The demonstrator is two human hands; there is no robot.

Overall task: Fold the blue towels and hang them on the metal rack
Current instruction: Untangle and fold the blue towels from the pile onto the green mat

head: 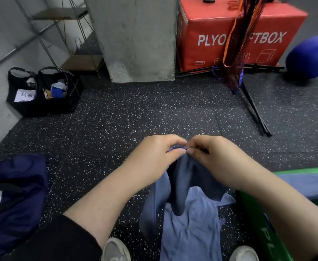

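Note:
A blue towel (188,219) hangs from both my hands in the lower middle of the view, its lower part draping down between my two shoes. My left hand (154,157) pinches the towel's top edge, and my right hand (212,155) pinches the same edge right beside it, fingertips almost touching. Another blue towel (305,183) lies on a green box (258,223) at the right. A metal rack (64,34) with wooden shelves stands against the wall at the far left.
Two black bags (43,91) sit by the left wall. A dark blue bag (13,194) lies at my left. A concrete pillar (137,38), a red plyo box (235,34), a black stand with netting (248,95) and a blue ball (310,57) stand ahead.

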